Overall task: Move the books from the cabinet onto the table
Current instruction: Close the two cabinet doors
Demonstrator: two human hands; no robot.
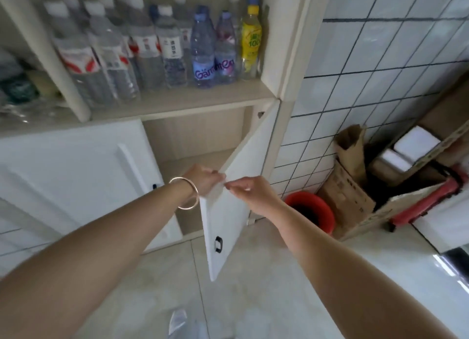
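— Books: can you see any in the cabinet (272, 59)?

— I can't; the part of the lower compartment I can see shows only a bare shelf. Its right door (236, 186) stands open.

— And my hands?

— Left hand (205, 180), with a bangle (186, 192) at the wrist, is closed on that door's top corner. Right hand (250, 189) pinches the same edge, fingers narrow.

— Anything else?

— About 10 water bottles (152, 46) on the shelf above the door, 1 red bucket (312, 213) on the floor right of it.
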